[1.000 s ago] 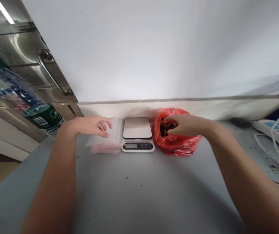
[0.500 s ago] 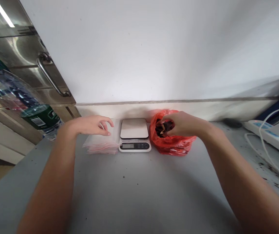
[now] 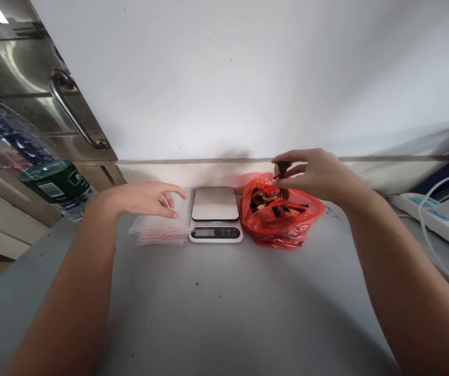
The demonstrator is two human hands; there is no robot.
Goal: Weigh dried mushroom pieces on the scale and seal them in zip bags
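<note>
My right hand (image 3: pixel 312 169) is raised just above a red plastic bag (image 3: pixel 275 227), pinching a dark brown dried piece (image 3: pixel 281 168) with a pale cut face. More dark and tan dried pieces (image 3: pixel 265 198) fill the bag's open mouth. My left hand (image 3: pixel 156 199) hovers with fingers apart and nothing in them, over a stack of clear zip bags (image 3: pixel 161 236) with red seal lines. Between the zip bags and the red bag sits a white digital kitchen scale (image 3: pixel 215 204), its plate bare. Its display is lit, but I cannot read the digits.
A big plastic bottle with a green label (image 3: pixel 61 183) stands by my left forearm. A power strip (image 3: pixel 439 214) with a white cable lies at the right. Behind the table (image 3: pixel 216 324) rises a white wall (image 3: pixel 208 78); a metal door handle (image 3: pixel 77 112) is at the left.
My right hand has come up out of the red bag with a dried piece between its fingers, uncovering the bag's contents. My left hand has stayed nearly still. The camera view has shifted slightly.
</note>
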